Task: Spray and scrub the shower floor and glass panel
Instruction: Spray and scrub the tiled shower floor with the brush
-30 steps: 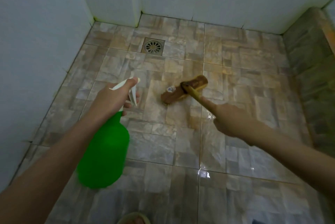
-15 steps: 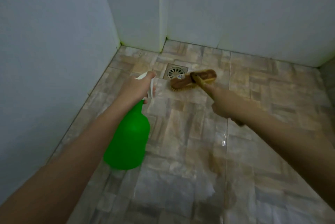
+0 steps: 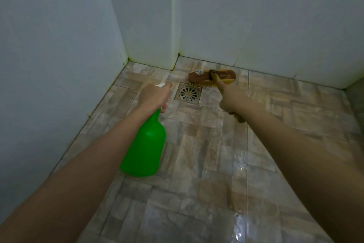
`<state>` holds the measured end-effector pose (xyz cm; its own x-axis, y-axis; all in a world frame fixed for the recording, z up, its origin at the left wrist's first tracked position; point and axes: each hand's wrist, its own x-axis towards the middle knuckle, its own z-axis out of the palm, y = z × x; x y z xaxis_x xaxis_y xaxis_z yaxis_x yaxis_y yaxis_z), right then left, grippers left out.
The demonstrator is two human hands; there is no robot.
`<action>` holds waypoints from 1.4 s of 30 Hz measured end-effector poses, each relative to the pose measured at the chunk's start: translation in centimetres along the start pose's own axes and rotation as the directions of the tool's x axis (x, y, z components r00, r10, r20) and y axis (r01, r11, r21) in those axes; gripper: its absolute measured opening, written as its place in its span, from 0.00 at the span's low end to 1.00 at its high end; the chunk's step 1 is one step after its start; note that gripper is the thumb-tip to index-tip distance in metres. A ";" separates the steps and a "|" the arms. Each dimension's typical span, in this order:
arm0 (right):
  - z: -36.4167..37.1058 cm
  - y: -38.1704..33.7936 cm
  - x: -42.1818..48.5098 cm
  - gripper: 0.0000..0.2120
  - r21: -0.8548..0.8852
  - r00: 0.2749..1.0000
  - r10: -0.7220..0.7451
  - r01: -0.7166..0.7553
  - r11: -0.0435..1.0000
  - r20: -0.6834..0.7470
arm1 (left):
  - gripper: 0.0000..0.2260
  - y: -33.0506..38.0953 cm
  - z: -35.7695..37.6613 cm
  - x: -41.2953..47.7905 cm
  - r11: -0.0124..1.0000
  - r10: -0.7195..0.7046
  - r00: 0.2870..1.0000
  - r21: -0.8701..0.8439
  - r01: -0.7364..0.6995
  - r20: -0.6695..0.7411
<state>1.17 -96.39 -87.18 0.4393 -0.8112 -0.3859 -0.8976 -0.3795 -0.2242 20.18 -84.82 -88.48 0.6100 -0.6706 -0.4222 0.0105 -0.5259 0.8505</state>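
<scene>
My left hand (image 3: 153, 98) grips the white trigger head of a green spray bottle (image 3: 144, 150), which hangs below my wrist over the tiled shower floor (image 3: 206, 164). My right hand (image 3: 231, 99) holds the yellow handle of a wooden scrub brush (image 3: 212, 77), index finger stretched along the handle. The brush head rests bristles down on the floor just beyond the round metal floor drain (image 3: 188, 93), close to the back wall. Wet patches shine on the tiles near me.
White tiled walls (image 3: 59, 46) close the floor on the left and at the back, meeting in a corner with a vertical white strip (image 3: 175, 26). A darker raised edge (image 3: 356, 95) shows at the far right.
The brush has moved away from me, from the mid floor past the drain to the back wall. Both arms stretched forward, and the view tilted up toward the corner.
</scene>
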 end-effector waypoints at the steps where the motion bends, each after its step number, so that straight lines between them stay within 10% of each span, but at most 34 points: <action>1: 0.0 0.0 0.0 0.48 0.000 1.000 0.003 -0.003 1.000 0.003 | 0.14 0.1 0.0 0.0 1.000 0.006 1.000 0.004 -0.006 -0.007; 26: -1.7 7.0 -7.7 0.43 -0.130 0.998 0.035 -0.027 0.991 0.055 | 0.17 0.6 1.0 -2.6 0.996 0.070 0.997 -0.050 -0.068 0.038; 31: -3.9 8.7 -3.9 0.42 0.058 0.975 0.215 -0.211 0.976 -0.060 | 0.34 0.7 0.4 -3.8 0.997 0.040 0.987 -0.072 -0.028 0.157; 35: 0.4 5.9 -9.0 0.45 -0.002 0.998 0.060 -0.060 0.998 0.011 | 0.40 0.5 0.1 -3.9 0.995 0.031 0.994 -0.095 -0.021 0.105; 42: -1.5 2.7 -1.8 0.45 0.312 0.979 0.185 -0.151 0.938 -0.081 | 0.15 -0.1 -2.0 -5.3 0.993 0.063 0.997 -0.104 -0.058 0.043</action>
<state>-2.11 -96.64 -85.78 0.2612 -0.9009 -0.3467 -0.8974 -0.0943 -0.4310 18.57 -80.16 -85.64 0.5746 -0.7241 -0.3813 0.0575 -0.4291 0.9014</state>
